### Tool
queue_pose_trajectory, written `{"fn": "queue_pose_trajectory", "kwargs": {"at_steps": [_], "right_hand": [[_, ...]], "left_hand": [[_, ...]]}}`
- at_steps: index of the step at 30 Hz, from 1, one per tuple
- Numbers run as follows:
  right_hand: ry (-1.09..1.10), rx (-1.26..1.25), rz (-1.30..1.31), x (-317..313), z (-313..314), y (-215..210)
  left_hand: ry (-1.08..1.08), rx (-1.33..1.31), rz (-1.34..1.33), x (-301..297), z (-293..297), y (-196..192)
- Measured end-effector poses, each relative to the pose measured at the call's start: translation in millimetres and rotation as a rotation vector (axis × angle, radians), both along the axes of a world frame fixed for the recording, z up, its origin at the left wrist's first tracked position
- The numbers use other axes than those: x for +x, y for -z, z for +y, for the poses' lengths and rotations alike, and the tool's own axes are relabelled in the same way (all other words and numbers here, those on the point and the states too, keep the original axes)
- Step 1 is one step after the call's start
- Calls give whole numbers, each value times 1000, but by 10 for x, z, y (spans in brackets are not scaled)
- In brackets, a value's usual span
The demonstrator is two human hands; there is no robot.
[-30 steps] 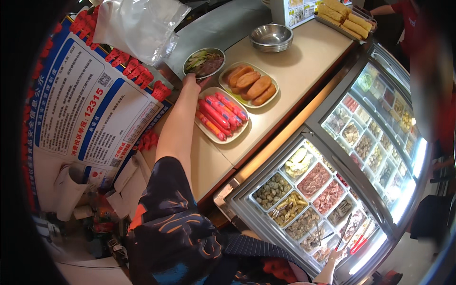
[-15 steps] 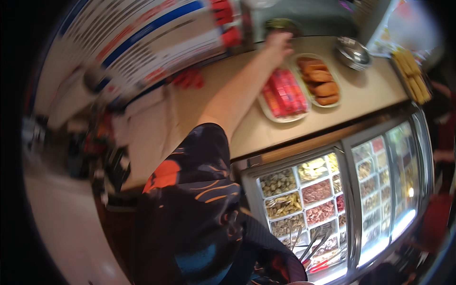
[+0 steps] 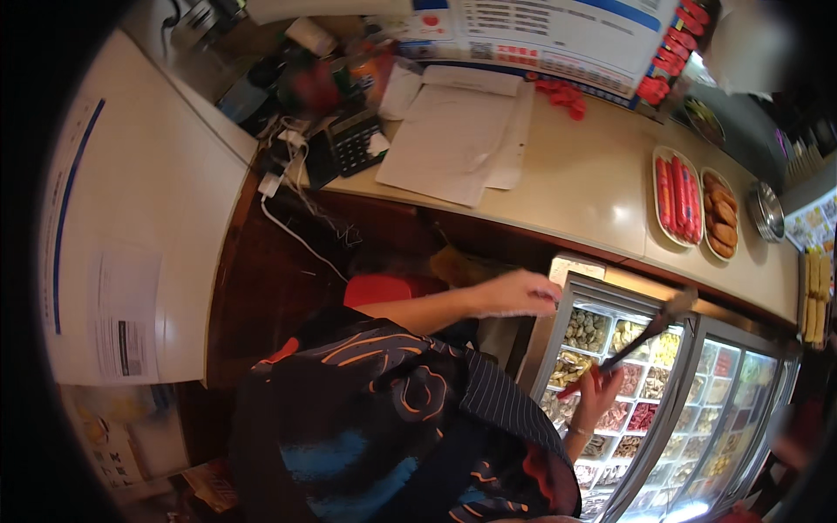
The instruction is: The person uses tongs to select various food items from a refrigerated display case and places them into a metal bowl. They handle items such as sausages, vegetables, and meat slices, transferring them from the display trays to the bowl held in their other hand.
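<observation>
My left hand (image 3: 521,295) is by the near left corner of the lit glass display case (image 3: 686,349), palm down, fingers loosely stretched. Nothing shows in it. My right hand (image 3: 597,397) is over the case, closed around long tongs (image 3: 641,336) with a dark shaft and a red part near the grip. Their wider, greyish end points up and away, towards the counter edge; it is slightly blurred. Beneath the glass, white trays hold several sliced and chopped foods, such as yellow pieces (image 3: 571,368) and dark red pieces (image 3: 643,416).
On the counter (image 3: 593,187) are a tray of red-wrapped sausages (image 3: 676,196), a tray of browned pieces (image 3: 721,218) and metal bowls (image 3: 767,212). Papers (image 3: 453,131), a calculator (image 3: 353,144) and cables (image 3: 288,157) occupy its left part. A red stool (image 3: 392,288) stands below.
My left hand has drawn back from the dark bowl behind the sausages to the case's corner. My right hand has come into view with the tongs. The view has swung left.
</observation>
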State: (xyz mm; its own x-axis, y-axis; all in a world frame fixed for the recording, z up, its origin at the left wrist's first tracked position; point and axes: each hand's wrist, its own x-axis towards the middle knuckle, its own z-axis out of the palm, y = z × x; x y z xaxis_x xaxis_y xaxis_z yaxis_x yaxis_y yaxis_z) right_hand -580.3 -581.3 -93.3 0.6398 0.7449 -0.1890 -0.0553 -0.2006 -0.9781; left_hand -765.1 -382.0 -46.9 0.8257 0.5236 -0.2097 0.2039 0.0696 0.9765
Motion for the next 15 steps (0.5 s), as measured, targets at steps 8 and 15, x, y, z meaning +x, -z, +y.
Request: {"fn": "queue_pose_trajectory", "kwargs": {"at_steps": [8,15], "right_hand": [[-489,327,-687,-1135,1631,-483],[-847,271,-784,-982,3166,-818]], "left_hand": [[-445,-396,-257,-303,177,11],[-719,-399,-436,-1431,773,-206]]}}
